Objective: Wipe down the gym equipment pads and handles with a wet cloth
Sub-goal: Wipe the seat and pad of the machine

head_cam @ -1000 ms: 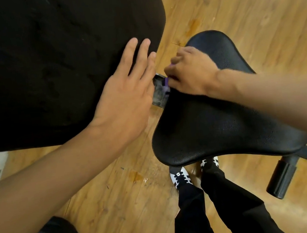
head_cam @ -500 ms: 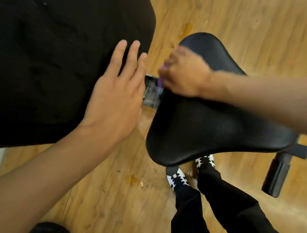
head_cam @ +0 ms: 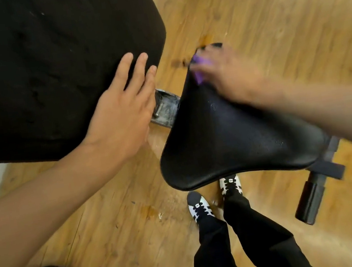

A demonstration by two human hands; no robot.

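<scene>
Wiping is the step in hand, on the seat pad (head_cam: 229, 143). The right hand (head_cam: 230, 75), blurred, has the purple cloth (head_cam: 200, 68) under its fingers at the pad's narrow end. I cannot tell whether they curl round the cloth or press it flat. The left hand (head_cam: 120, 118) lies flat on the back pad (head_cam: 45, 61), its fingers (head_cam: 136, 70) straight and close together, with a metal bracket (head_cam: 164, 110) just beside them. Next, I judge, the cloth should sweep back from the fingertips toward the seat's wide end.
</scene>
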